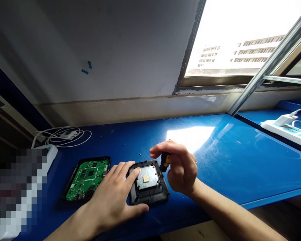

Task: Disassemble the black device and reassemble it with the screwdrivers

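A black plastic cover (150,198) lies inside up on the blue table, with a silvery metal plate (152,170) on it. In the plate's middle sits a small beige pad (145,179). My left hand (115,187) rests flat with fingers spread along the cover's left side, its index fingertip touching the plate. In my right hand (182,164), closed around its handle, is a small black and yellow screwdriver (165,162). The shaft slants down to the plate's right edge; whether its tip sits in a screw I cannot tell. Left of my left hand, a green circuit board (90,177) lies in a black casing.
Several tiny screws (140,154) are scattered on the blue table (240,160) beyond the cover. A white cable (86,142) lies coiled at the back left, near a white power strip (52,152). Another power strip (273,125) stands at the right, behind a metal post (251,85).
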Demonstrator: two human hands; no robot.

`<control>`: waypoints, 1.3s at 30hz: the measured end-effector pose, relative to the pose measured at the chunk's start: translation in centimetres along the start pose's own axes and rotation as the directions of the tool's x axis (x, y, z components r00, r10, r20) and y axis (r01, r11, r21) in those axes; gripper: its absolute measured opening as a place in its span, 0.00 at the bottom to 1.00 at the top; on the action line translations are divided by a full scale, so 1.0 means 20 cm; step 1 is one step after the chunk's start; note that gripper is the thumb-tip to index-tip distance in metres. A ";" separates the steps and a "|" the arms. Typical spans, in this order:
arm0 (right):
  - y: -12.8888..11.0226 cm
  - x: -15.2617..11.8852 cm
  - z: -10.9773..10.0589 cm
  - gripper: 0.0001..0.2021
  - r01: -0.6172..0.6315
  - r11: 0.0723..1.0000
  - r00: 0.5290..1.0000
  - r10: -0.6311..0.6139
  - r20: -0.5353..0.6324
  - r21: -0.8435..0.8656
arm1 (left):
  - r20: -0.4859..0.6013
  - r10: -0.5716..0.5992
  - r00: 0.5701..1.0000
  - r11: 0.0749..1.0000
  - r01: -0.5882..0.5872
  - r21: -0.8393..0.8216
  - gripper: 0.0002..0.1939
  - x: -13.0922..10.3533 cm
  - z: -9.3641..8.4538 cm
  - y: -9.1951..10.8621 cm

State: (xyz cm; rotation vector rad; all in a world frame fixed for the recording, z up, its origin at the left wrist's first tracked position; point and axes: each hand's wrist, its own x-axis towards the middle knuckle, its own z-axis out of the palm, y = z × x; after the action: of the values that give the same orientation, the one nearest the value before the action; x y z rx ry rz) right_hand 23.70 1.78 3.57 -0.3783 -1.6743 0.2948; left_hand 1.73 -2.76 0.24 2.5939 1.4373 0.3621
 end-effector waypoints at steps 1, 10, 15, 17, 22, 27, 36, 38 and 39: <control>0.00 0.00 0.00 0.16 0.010 0.999 1.000 -0.010 0.015 0.039 | 0.001 -0.001 1.000 1.000 0.001 0.001 0.42 0.00 0.00 0.00; 0.00 0.01 0.01 0.16 0.022 0.987 0.999 -0.027 -0.030 -0.158 | 0.085 -0.015 0.996 1.000 0.016 -0.006 0.42 0.03 -0.06 0.04; 0.01 0.00 0.01 0.13 -0.017 1.000 1.000 0.017 0.003 -0.013 | 0.115 -0.013 0.993 1.000 0.013 0.001 0.41 0.03 -0.07 0.04; 0.00 0.01 0.00 0.10 0.029 0.996 1.000 -0.029 0.008 -0.081 | 0.114 -0.017 0.993 1.000 0.017 0.004 0.41 0.03 -0.07 0.04; -0.01 0.04 0.00 0.11 0.067 0.981 0.997 -0.071 -0.015 -0.180 | 0.118 -0.024 0.993 1.000 0.023 0.009 0.42 0.03 -0.07 0.04; 0.00 0.02 -0.01 0.16 0.056 0.998 0.998 -0.056 0.038 -0.006 | 0.122 -0.035 0.992 0.999 0.035 0.001 0.42 0.03 -0.07 0.04; -0.01 0.02 0.00 0.15 0.067 0.989 0.998 -0.069 -0.010 -0.135 | 0.119 -0.014 0.993 1.000 0.013 0.006 0.43 0.03 -0.05 0.03; 0.00 0.01 0.01 0.17 0.036 0.999 0.999 -0.036 -0.003 -0.026 | 0.121 -0.017 0.993 1.000 0.016 0.008 0.43 0.03 -0.05 0.03; 0.00 0.00 0.00 0.17 0.027 1.000 1.000 -0.027 0.000 0.016 | 0.120 -0.017 0.993 1.000 0.016 0.010 0.43 0.03 -0.06 0.04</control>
State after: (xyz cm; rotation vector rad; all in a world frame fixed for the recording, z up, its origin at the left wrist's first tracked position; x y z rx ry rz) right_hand 23.60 1.83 3.64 -0.3441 -1.6751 0.2879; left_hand 2.26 -2.66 1.55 2.5605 1.4222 0.1940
